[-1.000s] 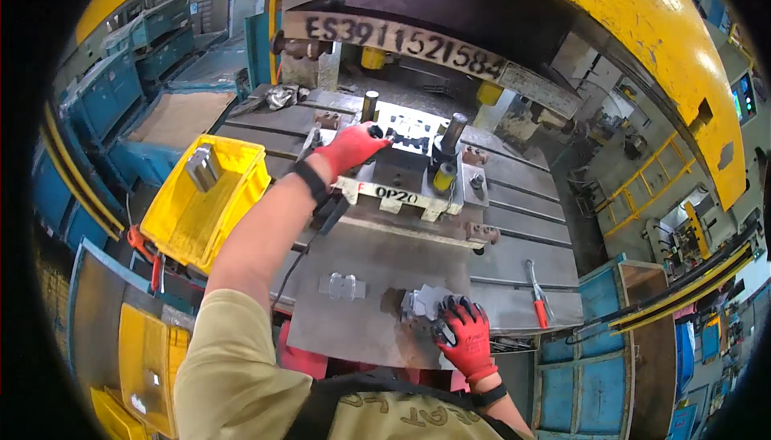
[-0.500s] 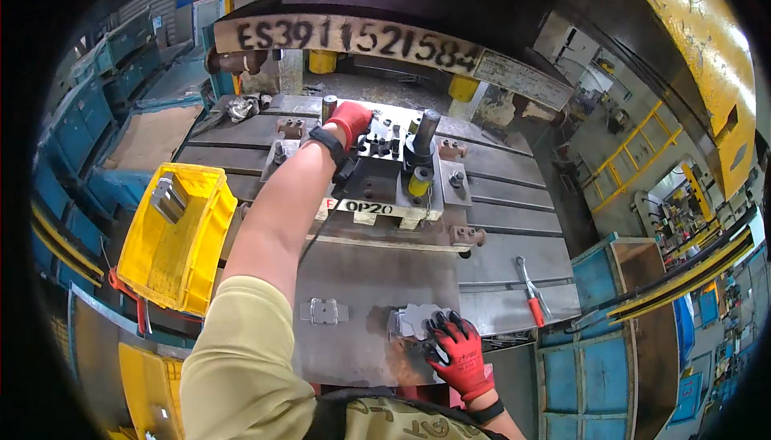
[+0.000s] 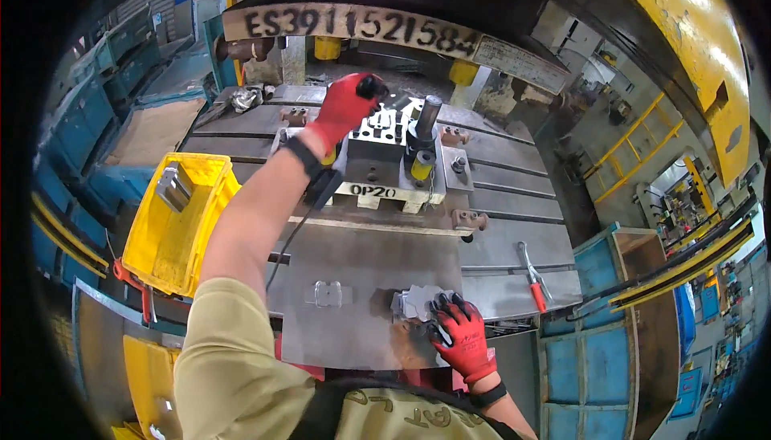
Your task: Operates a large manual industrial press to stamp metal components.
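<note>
My left hand (image 3: 347,104), in a red glove with black fingertips, is raised over the left part of the die block (image 3: 377,151). Its fingers are curled closed, and a small grey metal piece (image 3: 397,102) shows at their tips. My right hand (image 3: 462,336), gloved alike, rests at the right edge of a small stack of flat metal blanks (image 3: 418,303), its fingers stretched forward and touching them. A single shaped metal blank (image 3: 328,294) lies on the plate to the left. A black strap and a cable-fed dark box hang near my left wrist.
A dark guide post (image 3: 429,117) stands right of the die, with a yellow cylinder (image 3: 422,165) before it. The press's upper slab (image 3: 353,30) hangs above. A yellow bin (image 3: 181,227) holding metal parts stands left. Red-handled pliers (image 3: 533,279) lie right.
My left hand has lifted from the die's left side toward me and up, now with a grey piece at its fingertips. My right hand stays beside the stack.
</note>
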`<state>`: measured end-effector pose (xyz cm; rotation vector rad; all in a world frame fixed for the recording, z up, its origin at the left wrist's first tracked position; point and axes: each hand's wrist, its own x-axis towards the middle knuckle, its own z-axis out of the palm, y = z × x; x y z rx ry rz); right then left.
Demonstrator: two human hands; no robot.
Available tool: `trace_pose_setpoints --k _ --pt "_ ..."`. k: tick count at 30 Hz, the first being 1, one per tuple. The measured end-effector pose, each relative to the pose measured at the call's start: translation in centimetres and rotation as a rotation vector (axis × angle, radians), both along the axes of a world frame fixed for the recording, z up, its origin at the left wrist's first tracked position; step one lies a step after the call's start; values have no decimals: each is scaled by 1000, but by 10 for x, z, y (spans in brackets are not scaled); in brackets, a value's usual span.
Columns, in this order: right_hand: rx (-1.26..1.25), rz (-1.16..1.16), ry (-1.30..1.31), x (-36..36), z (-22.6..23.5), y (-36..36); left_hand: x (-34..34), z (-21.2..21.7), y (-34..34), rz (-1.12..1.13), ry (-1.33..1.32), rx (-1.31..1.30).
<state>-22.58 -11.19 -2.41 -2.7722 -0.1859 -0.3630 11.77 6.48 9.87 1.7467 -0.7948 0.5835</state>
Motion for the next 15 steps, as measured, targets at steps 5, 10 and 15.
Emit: trace_pose_setpoints --k 5,10,15 --pt "3 -20 -24 4 0 -2 -96 -12 39 -160 82 -28" --pt "-64 -24 -30 9 1 -9 -159 -30 71 -208 67 -33" --pt "-98 10 -85 13 6 -15 -198 -66 90 -178 377 -247"
